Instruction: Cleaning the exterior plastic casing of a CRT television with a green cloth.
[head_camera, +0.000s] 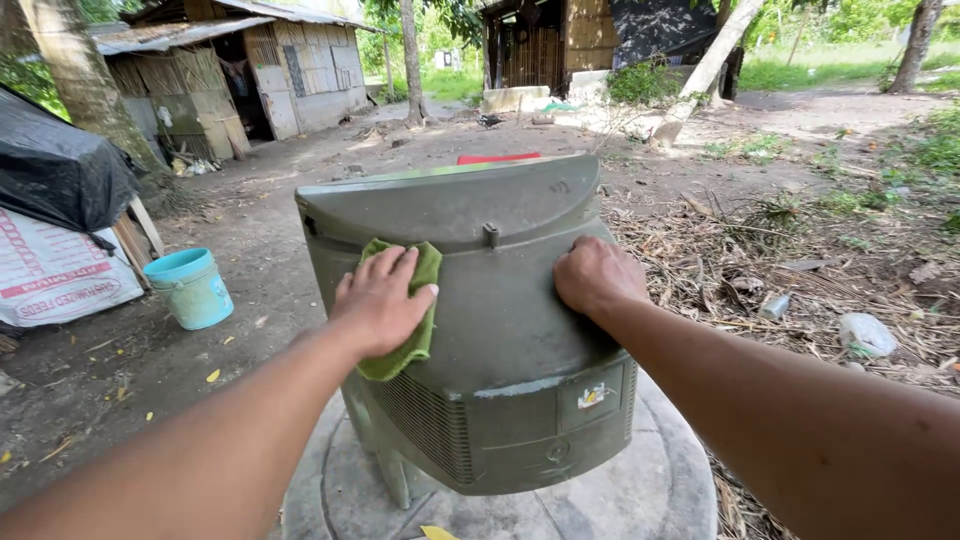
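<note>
An old grey-green tube television casing (500, 330) stands face away on a round concrete slab (650, 490), its vented back toward me. My left hand (385, 300) presses a green cloth (412, 345) flat against the upper left of the casing. My right hand (597, 277) rests with curled fingers on the upper right side of the casing, steadying it and holding nothing else.
A turquoise plastic bucket (192, 287) stands on the dirt at left, beside a tarp-covered pile (55, 170) and printed sack (55, 275). Dry leaves and litter (865, 333) cover the ground at right. Wooden sheds (250, 75) and tree trunks (75, 70) stand behind.
</note>
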